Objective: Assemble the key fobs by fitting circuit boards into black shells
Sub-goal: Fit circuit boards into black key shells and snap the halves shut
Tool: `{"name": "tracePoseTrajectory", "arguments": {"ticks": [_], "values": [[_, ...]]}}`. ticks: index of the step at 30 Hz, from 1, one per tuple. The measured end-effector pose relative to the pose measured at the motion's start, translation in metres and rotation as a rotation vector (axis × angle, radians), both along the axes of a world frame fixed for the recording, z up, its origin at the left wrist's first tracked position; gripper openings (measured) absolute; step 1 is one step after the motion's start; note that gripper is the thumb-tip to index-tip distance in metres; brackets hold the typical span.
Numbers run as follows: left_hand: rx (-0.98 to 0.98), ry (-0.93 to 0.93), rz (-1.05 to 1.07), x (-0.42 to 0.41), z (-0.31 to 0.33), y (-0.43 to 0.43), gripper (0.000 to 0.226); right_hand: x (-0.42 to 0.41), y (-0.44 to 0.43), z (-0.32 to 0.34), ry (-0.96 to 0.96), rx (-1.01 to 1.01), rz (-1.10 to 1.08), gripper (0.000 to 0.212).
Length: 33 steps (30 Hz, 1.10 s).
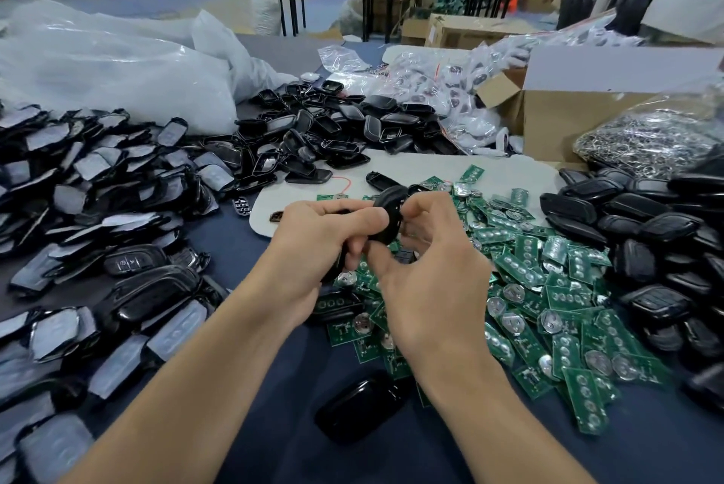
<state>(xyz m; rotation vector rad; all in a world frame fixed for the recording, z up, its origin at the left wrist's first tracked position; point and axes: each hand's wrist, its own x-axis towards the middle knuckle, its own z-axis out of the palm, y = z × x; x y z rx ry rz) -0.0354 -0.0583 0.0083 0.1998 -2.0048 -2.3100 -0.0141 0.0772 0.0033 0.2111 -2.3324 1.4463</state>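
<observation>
my left hand and right hand clamp one black shell — skewed pressure could flick it into the boards at four o'clock

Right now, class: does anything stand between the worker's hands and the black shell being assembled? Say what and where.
Nothing visible does. The left hand and the right hand both grip the black shell directly, holding it over the green circuit boards on the table.

Circuit boards centre-right on table; shell pile right of them; covered shells left; carton behind.
</observation>
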Motion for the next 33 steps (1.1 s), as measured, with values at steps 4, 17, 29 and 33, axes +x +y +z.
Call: {"name": "tracePoseTrajectory", "arguments": {"ticks": [4, 17, 29, 33], "values": [[0.0, -0.004, -0.071, 0.0, 0.001, -0.003, 0.01, -0.001, 0.0, 0.0, 0.01, 0.04, -0.002, 0.046], [0.239, -0.043, -0.216, 0.004, 0.006, 0.003, 0.043, -0.008, 0.015, 0.004, -0.324, -0.449, 0.211, 0.046], [-0.002, -0.008, 0.184, -0.005, -0.004, 0.003, 0.044, -0.023, 0.028, 0.004, -0.671, -1.035, 0.413, 0.04], [-0.146, 0.069, 0.16, -0.001, -0.006, 0.008, 0.053, -0.019, 0.022, 0.0, -0.49, -0.611, 0.324, 0.038]]}}
